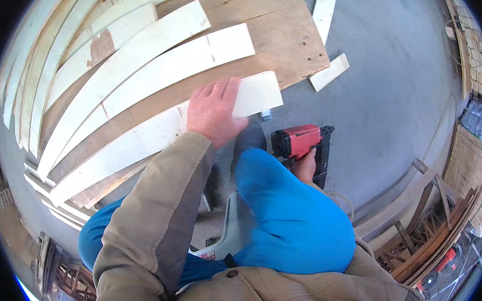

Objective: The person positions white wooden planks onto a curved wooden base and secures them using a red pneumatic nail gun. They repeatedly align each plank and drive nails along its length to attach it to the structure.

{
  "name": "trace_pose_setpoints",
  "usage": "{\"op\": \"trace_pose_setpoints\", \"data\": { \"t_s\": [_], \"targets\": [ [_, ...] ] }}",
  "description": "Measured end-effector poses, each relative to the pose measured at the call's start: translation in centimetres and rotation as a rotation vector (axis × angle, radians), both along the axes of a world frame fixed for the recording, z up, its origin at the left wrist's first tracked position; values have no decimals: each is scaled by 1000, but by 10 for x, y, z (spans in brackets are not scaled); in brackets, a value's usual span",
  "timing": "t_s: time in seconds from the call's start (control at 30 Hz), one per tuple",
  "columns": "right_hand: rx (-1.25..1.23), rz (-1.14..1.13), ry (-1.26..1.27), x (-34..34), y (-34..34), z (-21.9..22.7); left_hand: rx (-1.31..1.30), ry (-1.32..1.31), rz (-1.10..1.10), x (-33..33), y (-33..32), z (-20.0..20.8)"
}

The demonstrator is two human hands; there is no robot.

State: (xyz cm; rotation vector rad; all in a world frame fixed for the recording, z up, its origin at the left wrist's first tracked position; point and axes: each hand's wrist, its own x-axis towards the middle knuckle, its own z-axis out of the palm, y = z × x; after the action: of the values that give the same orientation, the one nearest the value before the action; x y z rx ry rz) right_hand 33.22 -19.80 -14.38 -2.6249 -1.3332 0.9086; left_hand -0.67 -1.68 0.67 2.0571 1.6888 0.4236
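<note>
My left hand [214, 108] lies over the nearest pale wooden slat [138, 141], its fingers curled over the far edge and the thumb on the near side, close to the slat's right end. That slat rests on a brown plywood sheet [284, 48], with several more pale slats [205, 54] laid roughly side by side beyond it. Low at my right side, my right hand [305, 166] is wrapped round the handle of a red and black nail gun [301, 140]. The nail gun is held apart from the slats, over the grey floor.
I sit on a light grey plastic stool [230, 225]. A loose slat [327, 2] and a short board [330, 72] lie by the sheet's right edge. Stacked wooden frames [421, 215] stand at the lower right. A small metallic piece [266, 115] sits near my shoe.
</note>
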Motion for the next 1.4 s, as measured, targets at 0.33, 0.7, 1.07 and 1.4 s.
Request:
{"op": "trace_pose_setpoints", "data": {
  "t_s": [0.33, 0.7, 1.07, 1.4],
  "targets": [
    [-86, 81, -26, 82, 22, 59, -59, -47, 4, -3, 1, 0],
    [-101, 55, 602, 54, 137, 269, -138, -1, -8, -1, 2, 3],
    [169, 968, 384, -44, 200, 333, -30, -69, -2, -4, -2, -4],
    [95, 1187, 278, -61, 203, 332, -28, -85, 0, -3, -2, -3]
  ]
}}
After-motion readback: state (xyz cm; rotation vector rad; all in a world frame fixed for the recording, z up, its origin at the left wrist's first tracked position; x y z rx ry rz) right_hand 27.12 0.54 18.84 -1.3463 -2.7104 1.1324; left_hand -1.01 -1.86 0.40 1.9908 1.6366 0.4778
